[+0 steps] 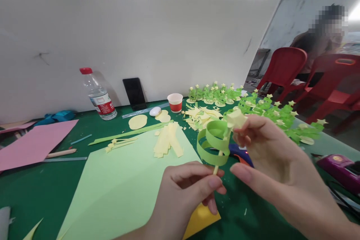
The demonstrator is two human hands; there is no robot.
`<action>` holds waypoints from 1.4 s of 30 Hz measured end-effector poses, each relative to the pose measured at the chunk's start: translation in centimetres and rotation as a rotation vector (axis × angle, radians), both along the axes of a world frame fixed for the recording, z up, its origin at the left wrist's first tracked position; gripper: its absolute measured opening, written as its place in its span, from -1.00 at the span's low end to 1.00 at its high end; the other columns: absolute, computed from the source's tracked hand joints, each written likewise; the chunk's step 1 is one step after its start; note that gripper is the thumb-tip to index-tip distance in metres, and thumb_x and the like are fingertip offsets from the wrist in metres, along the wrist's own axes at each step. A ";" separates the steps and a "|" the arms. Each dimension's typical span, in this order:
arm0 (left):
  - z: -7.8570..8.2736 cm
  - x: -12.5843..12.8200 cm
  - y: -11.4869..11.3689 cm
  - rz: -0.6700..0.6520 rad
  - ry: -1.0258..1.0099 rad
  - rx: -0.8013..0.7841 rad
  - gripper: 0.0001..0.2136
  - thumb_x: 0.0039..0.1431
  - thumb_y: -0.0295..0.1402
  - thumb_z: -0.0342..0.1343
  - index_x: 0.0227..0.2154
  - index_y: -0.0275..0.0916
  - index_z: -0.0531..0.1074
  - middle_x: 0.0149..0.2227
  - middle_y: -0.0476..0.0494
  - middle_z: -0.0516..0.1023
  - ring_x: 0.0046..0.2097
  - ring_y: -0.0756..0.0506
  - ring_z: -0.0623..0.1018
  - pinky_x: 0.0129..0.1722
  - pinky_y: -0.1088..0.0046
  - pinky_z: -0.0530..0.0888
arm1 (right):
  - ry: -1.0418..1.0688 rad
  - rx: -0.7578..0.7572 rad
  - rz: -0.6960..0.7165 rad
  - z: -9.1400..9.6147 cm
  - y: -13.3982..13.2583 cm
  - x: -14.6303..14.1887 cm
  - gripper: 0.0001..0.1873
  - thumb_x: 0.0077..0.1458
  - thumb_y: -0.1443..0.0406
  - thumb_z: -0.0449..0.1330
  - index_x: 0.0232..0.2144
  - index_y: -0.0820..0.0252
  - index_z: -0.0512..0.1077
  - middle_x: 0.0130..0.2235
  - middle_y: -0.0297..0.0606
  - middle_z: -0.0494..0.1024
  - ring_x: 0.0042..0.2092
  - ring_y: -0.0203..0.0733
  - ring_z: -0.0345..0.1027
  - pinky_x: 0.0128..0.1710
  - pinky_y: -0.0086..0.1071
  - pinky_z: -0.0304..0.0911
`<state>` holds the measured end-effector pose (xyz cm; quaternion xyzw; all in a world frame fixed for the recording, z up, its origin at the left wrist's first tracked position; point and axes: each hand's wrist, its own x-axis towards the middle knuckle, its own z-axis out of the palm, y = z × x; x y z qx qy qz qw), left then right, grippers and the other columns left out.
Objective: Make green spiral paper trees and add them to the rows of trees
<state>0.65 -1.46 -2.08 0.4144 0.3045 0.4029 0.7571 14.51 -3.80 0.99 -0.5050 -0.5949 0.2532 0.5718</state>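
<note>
My left hand [194, 191] pinches the lower end of a thin pale-yellow paper stick. Around that stick winds a green paper spiral [216, 159], and a pale-yellow paper star [235, 119] sits at its top. My right hand [270, 165] is beside it, thumb and fingers spread apart. Its curled fingertips are close to the star; whether they touch it I cannot tell. Below the hands lies a light-green paper sheet [118, 187] bearing pale-yellow paper strips [168, 140] and several thin paper sticks [120, 143]. A dark blue and orange tool [240, 153] is partly hidden behind my right hand.
Finished green spirals with stars [216, 92] stand at the back right, near paper scraps [202, 116]. A paper cup [175, 104], phone [134, 93] and water bottle [99, 95] line the white board [146, 45]. Pink paper [39, 144] lies left. A person sits beyond red chairs [284, 65].
</note>
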 end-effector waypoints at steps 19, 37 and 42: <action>-0.1 0.3 0.3 -0.067 0.156 0.000 -0.71 -0.27 -0.13 0.27 -0.71 -0.29 0.48 -0.67 0.00 0.41 -0.70 0.13 0.28 -0.66 0.60 0.25 | 0.041 -0.030 0.038 0.8 0.7 0.9 -0.96 -0.06 0.30 0.18 -0.51 0.03 0.38 -0.44 -0.41 0.31 -0.41 -0.35 0.23 -0.50 -0.51 0.18; 0.0 0.3 0.5 -0.060 0.280 0.116 -0.71 -0.10 -0.19 0.16 -0.77 -0.25 0.47 -0.79 0.03 0.26 -0.68 0.07 0.23 -0.64 0.53 0.16 | -0.014 -0.161 0.029 0.8 0.6 0.1 -0.89 -0.09 0.25 0.16 -0.57 0.13 0.32 -0.47 -0.35 0.31 -0.43 -0.30 0.21 -0.60 -0.48 0.09; -0.2 0.2 0.7 -0.049 0.259 0.123 -0.73 -0.07 -0.22 0.15 -0.74 -0.25 0.48 -0.77 0.05 0.27 -0.68 0.09 0.22 -0.64 0.56 0.16 | 0.050 -0.179 0.069 0.7 0.7 0.3 -0.90 -0.08 0.26 0.17 -0.56 0.10 0.33 -0.47 -0.39 0.33 -0.43 -0.33 0.23 -0.55 -0.49 0.13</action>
